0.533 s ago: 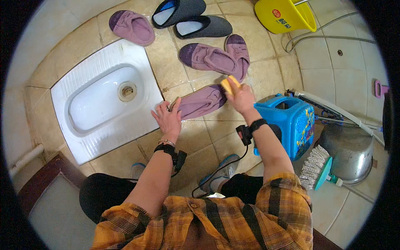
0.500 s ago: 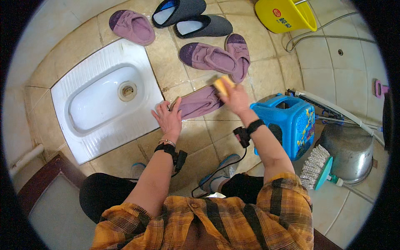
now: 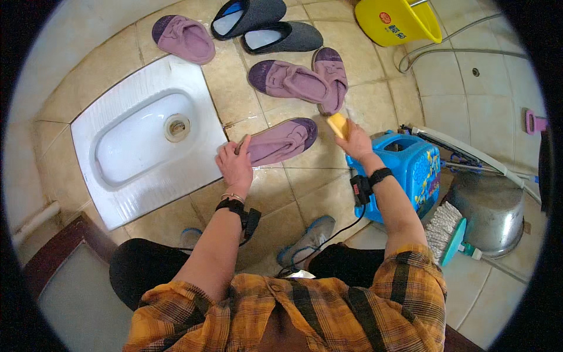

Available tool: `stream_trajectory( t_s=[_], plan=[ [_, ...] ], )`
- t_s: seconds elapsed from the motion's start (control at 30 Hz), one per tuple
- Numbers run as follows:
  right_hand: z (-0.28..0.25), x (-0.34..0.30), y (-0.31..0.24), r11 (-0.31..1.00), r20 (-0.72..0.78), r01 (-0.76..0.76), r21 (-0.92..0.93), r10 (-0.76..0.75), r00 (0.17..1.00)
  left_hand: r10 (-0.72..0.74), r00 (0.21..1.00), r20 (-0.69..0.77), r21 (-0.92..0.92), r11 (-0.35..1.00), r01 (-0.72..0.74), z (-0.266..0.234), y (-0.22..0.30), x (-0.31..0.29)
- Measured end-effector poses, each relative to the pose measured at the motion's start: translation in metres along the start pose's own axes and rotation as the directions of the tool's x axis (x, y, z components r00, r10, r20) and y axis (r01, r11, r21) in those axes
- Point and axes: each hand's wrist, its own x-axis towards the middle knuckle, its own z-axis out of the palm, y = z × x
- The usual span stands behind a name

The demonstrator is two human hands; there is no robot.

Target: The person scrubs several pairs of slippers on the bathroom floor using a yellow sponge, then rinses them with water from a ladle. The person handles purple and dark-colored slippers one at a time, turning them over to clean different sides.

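Observation:
A mauve slipper (image 3: 281,144) with a dark purple toe lies on the wet tiled floor, its toe pointing right. At its heel, my left hand (image 3: 236,164) is closed round the edge. My right hand (image 3: 356,142) is off to the right of the toe, apart from the slipper. Its fingers grip a small yellow block (image 3: 338,125); whether this is a brush or a sponge I cannot tell. Just beyond it, one mauve slipper (image 3: 331,76) leans against another mauve slipper (image 3: 287,81). A further mauve slipper (image 3: 185,40) sits by the squat toilet's far corner.
The white squat toilet (image 3: 193,176) is set in the floor to the left. A pair of dark grey slippers (image 3: 287,39) lies farther off. On the right are a blue plastic stool (image 3: 404,170), a metal pot (image 3: 489,217), a mop head (image 3: 446,234) and a yellow bucket (image 3: 399,23).
My right hand has moved right, taking the yellow block off the slipper's toe, which now shows. My left hand's fingers have curled in at the heel.

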Motion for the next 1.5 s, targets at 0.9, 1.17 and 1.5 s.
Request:
stream_trajectory(
  t_s=[0.9,1.17,1.5],
  plan=[
    [0.047,0.057,-0.188,-0.323,0.45,-0.383,0.865,0.163,0.878,-0.233,0.963,0.135,0.054,0.972,0.228,-0.019,0.024,0.046],
    [-0.035,0.09,-0.17,0.88,-0.16,0.089,0.467,-0.015,0.987,-0.178,0.936,0.302,0.22,0.969,0.113,-0.028,0.016,0.045],
    [-0.075,0.227,-0.197,0.855,0.198,0.348,-0.385,-0.292,0.936,-0.198,0.927,0.319,0.204,0.969,0.137,-0.014,0.014,0.053]
  ],
)
